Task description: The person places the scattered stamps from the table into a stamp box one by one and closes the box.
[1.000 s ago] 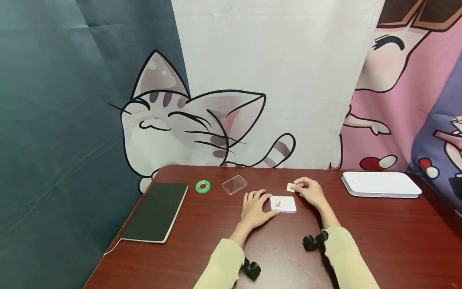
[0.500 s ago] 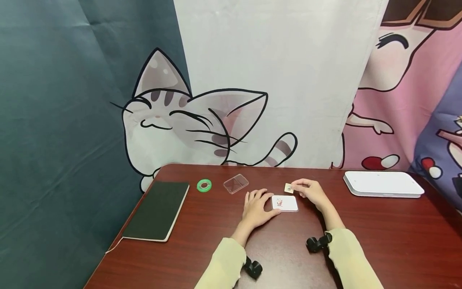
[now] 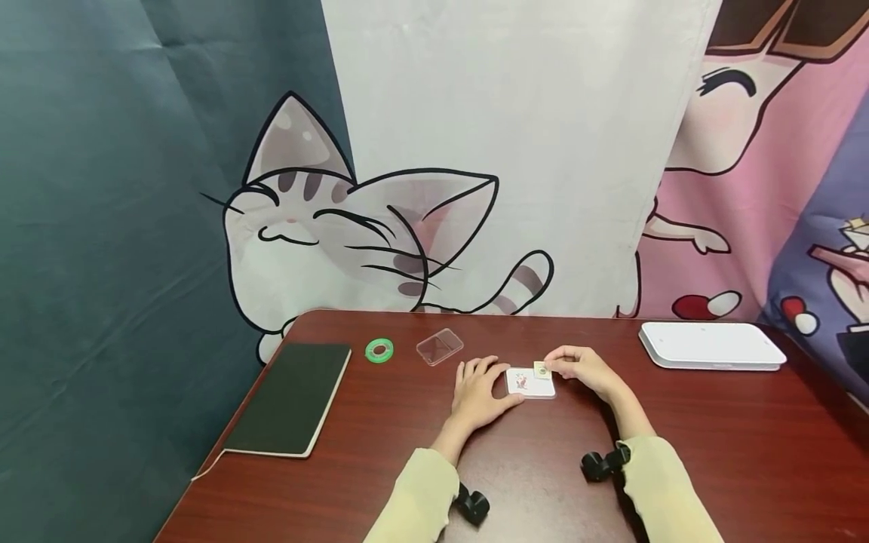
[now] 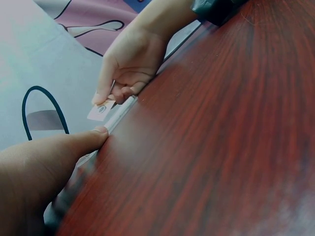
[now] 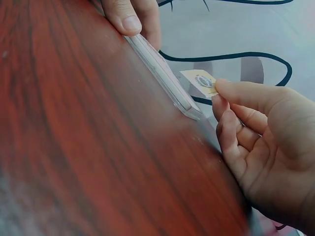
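My left hand (image 3: 475, 394) holds a flat clear plastic box (image 3: 523, 393) with white contents by its left end, thumb at the near edge and index finger at the far edge. A small red picture shows on its white top. My right hand (image 3: 585, 370) pinches a small pale-yellow paper square (image 5: 199, 81) with a round print between thumb and index finger. In the head view the square overlaps the box's far right corner; in the right wrist view it stands tilted above the box, apart from it. The left wrist view shows my left thumb on the box edge.
A clear plastic lid (image 3: 440, 347) lies behind my left hand, with a green tape roll (image 3: 379, 351) to its left. A dark notebook (image 3: 292, 400) covers the table's left side. A white flat case (image 3: 711, 345) stands at the back right. Printed curtains hang behind the table.
My right hand has brought the paper square leftward and nearer, from behind the box to over its far right corner. My left hand stays on the box.
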Motion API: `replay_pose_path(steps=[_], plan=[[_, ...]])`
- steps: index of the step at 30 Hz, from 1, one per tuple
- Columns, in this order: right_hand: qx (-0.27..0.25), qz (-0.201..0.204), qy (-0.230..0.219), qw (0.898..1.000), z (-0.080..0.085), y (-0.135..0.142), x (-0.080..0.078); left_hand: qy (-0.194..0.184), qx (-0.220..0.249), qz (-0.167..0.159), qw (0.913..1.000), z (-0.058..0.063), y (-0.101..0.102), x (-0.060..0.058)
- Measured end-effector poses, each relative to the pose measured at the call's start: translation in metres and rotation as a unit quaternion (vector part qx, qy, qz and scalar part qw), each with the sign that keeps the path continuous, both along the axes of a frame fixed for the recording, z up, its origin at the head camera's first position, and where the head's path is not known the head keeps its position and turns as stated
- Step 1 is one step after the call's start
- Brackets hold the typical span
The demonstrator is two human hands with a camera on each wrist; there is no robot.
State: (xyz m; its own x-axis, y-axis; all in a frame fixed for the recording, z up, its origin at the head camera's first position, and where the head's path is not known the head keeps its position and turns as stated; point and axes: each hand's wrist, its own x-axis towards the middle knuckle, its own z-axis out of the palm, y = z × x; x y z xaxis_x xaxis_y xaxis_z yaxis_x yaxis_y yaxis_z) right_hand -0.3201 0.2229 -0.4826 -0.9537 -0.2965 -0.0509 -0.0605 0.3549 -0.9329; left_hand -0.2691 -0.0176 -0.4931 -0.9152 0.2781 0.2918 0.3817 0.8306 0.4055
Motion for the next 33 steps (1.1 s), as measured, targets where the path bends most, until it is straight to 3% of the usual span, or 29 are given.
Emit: replay_pose_path(steps=[8,24,33], plan=[[0.001,0.015,0.015,1.000,-0.0009,-0.0004,0.0022,-0.008,0.004,0.001,1.0000,-0.0018,-0.0023,-0.0023],[0.034,-0.025,0.030,0.999,-0.0040,-0.0061,0.0060,-0.010,0.004,-0.002,0.9999,-0.0026,-0.0023,-0.0028],[0.042,-0.023,0.040,0.998,-0.0035,-0.0057,0.0067,-0.015,0.006,-0.002,0.9999,-0.0025,-0.0010,-0.0016]])
